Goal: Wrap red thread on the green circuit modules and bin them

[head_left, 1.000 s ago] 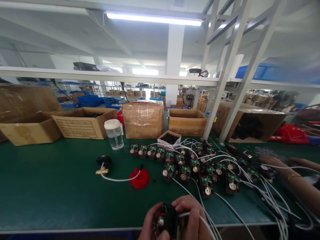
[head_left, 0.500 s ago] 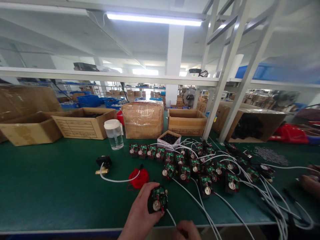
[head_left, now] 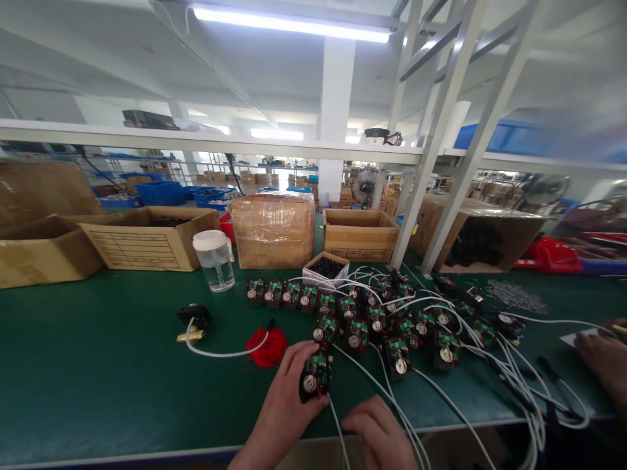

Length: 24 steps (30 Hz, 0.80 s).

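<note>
My left hand [head_left: 287,401] is closed around the sides of a black housing with a green circuit board [head_left: 318,372], a round silvery disc and thin red wires. It sits near the table's front edge, board side up. A white cable [head_left: 336,418] leads from its lower end down past the edge. My right hand [head_left: 379,431] is just right of that cable, fingers loosely bent and apart, seemingly holding nothing; its lower part is cut off by the frame. Similar circuit-board units [head_left: 357,334] stand in rows beyond and to the right, several with white cables.
Left lie a black unit with a brass fitting [head_left: 194,333] and a red thread bundle [head_left: 267,347]. Behind stand a water bottle [head_left: 214,261], cardboard boxes [head_left: 272,232] and a small box of black parts [head_left: 326,269]. Another person's hand [head_left: 605,359] is at far right, by loose grey pieces [head_left: 516,297].
My left hand and the unit have moved slightly up and right. My right hand has risen further into view, its fingers now beside the cable. The view has shifted slightly; the other person's hand shows more.
</note>
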Motion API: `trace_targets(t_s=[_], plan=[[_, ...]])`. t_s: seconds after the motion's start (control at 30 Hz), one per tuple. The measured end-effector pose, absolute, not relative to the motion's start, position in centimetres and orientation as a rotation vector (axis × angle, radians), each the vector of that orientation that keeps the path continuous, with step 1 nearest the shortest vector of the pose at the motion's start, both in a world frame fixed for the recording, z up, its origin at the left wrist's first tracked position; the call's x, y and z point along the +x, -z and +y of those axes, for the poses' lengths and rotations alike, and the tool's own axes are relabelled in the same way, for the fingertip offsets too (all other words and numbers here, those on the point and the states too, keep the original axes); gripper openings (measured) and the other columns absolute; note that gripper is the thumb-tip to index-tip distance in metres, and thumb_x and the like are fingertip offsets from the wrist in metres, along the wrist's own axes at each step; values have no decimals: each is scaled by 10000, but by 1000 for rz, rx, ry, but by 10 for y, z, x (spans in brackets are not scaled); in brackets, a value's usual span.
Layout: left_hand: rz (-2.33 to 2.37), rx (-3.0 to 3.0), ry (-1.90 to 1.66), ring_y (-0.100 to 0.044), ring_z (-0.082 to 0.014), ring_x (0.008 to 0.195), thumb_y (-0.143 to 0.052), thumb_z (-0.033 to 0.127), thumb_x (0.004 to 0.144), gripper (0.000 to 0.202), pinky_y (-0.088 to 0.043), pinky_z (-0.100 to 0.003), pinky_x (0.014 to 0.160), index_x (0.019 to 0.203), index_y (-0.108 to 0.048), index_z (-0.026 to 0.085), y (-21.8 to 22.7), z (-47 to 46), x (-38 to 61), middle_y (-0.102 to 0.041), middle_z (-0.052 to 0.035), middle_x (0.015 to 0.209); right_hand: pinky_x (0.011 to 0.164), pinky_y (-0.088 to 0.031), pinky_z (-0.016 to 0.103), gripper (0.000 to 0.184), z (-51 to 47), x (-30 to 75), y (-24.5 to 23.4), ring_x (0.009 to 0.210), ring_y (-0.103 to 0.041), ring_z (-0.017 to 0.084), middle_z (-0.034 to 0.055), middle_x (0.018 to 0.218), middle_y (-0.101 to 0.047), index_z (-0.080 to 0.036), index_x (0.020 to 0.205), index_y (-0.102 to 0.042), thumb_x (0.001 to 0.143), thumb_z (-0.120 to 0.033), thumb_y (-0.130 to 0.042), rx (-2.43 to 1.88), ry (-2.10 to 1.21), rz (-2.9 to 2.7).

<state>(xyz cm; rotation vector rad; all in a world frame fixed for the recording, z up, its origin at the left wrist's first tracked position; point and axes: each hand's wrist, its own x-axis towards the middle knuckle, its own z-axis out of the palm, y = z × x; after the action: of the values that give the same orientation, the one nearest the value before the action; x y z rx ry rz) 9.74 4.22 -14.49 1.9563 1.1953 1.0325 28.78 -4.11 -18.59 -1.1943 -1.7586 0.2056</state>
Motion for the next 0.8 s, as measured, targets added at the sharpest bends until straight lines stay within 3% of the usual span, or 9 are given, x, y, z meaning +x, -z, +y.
trace_targets(t_s=[0.2, 0.4, 0.57, 0.8], plan=[[1212, 1941, -1030, -513, -269, 1317, -671, 43, 643, 758, -381, -489, 1165, 1338, -551, 321, 145, 40, 98, -537, -51, 1392, 688, -580, 290, 390, -15, 274, 171, 742, -691, 195, 54, 922, -716, -200, 1275, -617, 886, -195, -587, -1317, -508, -1579], [1232, 1904, -1054, -541, -248, 1287, -611, 6, 628, 730, -395, -443, 1159, 1287, -615, 322, 145, 38, 97, -580, -31, 1361, 745, -579, 301, 318, -7, 264, 172, 824, -723, 223, 72, 971, -750, -193, 1208, -662, 900, -235, -593, -1323, -649, -1562], [1220, 1864, -1092, -565, -247, 1257, -603, -7, 606, 728, -420, -434, 1140, 1260, -639, 312, 142, 35, 100, -598, -37, 1334, 808, -588, 326, 335, -4, 264, 180, 951, -731, 250, 89, 1097, -751, -206, 1217, -674, 888, -236, -619, -1232, -570, -1546], [1189, 1856, -1111, -573, -236, 1248, -607, -17, 605, 730, -440, -404, 1125, 1256, -643, 311, 144, 35, 100, -601, -36, 1334, 802, -599, 351, 323, -3, 265, 195, 956, -731, 260, 110, 1094, -744, -186, 1231, -639, 940, -296, -554, -1281, -519, -1624]])
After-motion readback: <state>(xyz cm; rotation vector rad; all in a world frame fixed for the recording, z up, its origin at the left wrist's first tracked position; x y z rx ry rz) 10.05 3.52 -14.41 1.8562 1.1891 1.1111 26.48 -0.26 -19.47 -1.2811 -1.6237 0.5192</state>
